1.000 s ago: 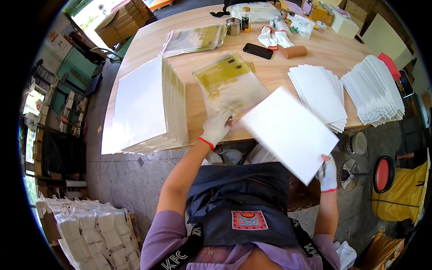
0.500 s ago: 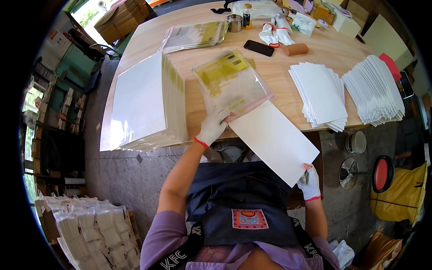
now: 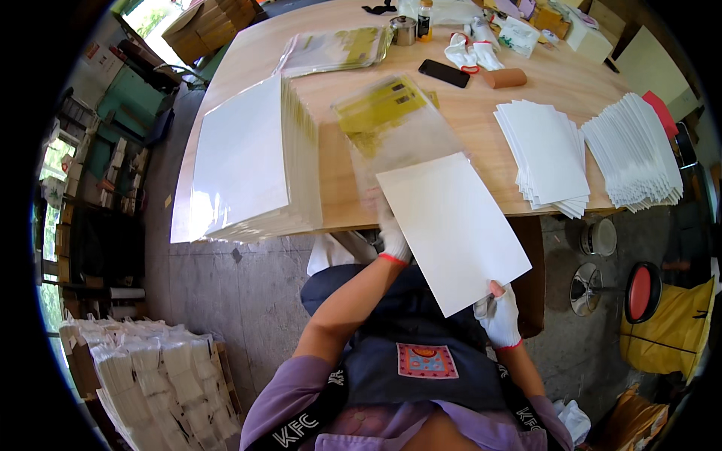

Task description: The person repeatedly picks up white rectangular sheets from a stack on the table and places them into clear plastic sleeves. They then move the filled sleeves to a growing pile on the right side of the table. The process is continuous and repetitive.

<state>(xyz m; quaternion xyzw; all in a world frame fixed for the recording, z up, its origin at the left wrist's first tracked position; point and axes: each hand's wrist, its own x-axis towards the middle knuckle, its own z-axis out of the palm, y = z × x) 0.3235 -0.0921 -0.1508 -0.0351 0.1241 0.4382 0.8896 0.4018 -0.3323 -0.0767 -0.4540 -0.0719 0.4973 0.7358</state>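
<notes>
My right hand (image 3: 499, 317), in a white glove with a red cuff, pinches the lower right corner of a white rectangular card (image 3: 455, 229), thumb on top. The far end of the card overlaps the near part of a clear plastic bag (image 3: 421, 134) with yellow-green printing, lying on the table. Whether the card is inside the bag or over it, I cannot tell. My left hand (image 3: 394, 239), gloved too, is at the card's left edge beside the bag's near end. Its fingers are blurred and partly hidden.
On the wooden table (image 3: 451, 101), a tall stack of bagged cards (image 3: 241, 154) stands left, flat printed bags (image 3: 331, 51) behind it. Two piles of white cards (image 3: 543, 154) (image 3: 633, 154) lie right. A phone (image 3: 444, 73), brown roll (image 3: 505, 78) and white gloves (image 3: 471, 52) lie farther back.
The card has swung to a steeper angle, its far end shifting left over the bag. My left hand has moved right and nearer to me. My right hand has shifted slightly left and nearer.
</notes>
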